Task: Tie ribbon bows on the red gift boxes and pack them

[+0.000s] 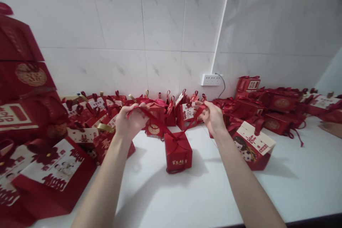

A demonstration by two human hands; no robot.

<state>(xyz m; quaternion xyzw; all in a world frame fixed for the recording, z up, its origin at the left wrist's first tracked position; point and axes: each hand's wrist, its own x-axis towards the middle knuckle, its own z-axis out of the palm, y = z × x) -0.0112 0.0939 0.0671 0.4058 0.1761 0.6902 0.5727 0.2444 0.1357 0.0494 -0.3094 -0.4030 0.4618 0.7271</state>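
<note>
A small red gift box (pixel 178 151) with gold lettering stands upright on the white table. Its red ribbon (pixel 157 122) crosses at the middle of the lid, and the two ends rise apart in a V. My left hand (pixel 133 121) is closed on the left end, raised above and to the left of the box. On the other side, my right hand (pixel 211 117) pinches the right end at about the same height. Both stretches of ribbon look fairly taut. Neither hand touches the box itself.
Many red gift boxes line the wall behind. Stacked boxes (pixel 32 74) and large printed boxes (pixel 57 178) crowd the left. A cream-topped box (pixel 252 146) stands near my right forearm, with a pile of boxes (pixel 280 103) beyond. A power strip (pixel 211 79) is on the wall.
</note>
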